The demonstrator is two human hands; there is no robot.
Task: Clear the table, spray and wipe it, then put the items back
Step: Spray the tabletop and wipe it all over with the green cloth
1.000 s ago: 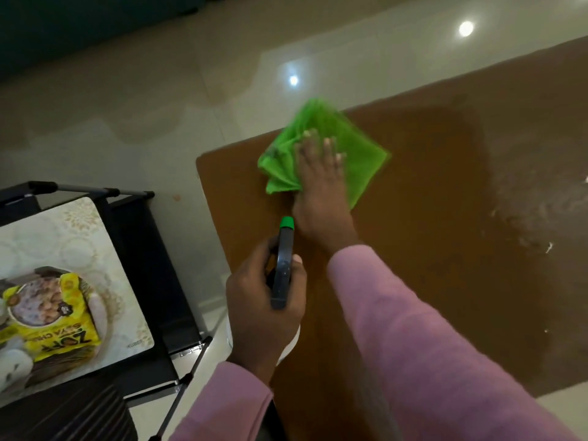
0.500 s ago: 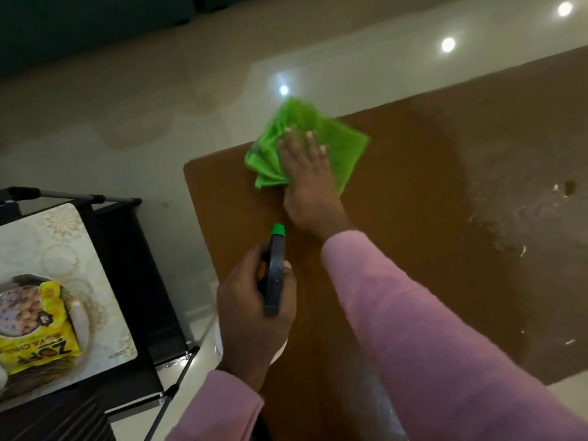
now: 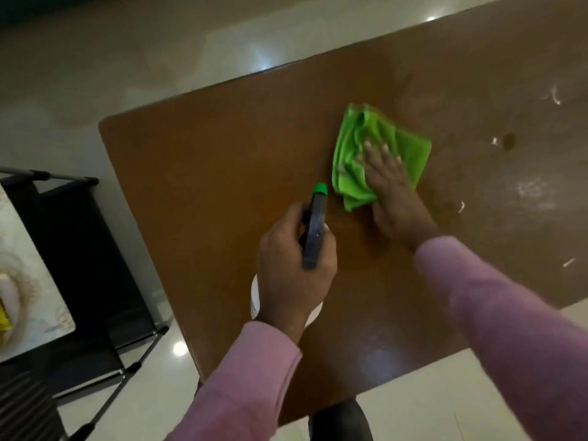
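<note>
The brown table fills the middle of the view. A crumpled green cloth lies on it, and my right hand presses flat on the cloth with fingers spread. My left hand grips a spray bottle with a dark trigger head and green nozzle; its white body shows just below my fist. The nozzle points toward the far side of the table, left of the cloth. Wet smears and small white specks cover the table's right part.
A black folding stand sits on the floor at the left, carrying a patterned tray with a yellow item at its edge. Glossy pale floor tiles surround the table. A dark round object shows under the table's near edge.
My right hand has slid the green cloth from the table's far left corner toward the right and nearer the middle. The left hand keeps holding the spray bottle.
</note>
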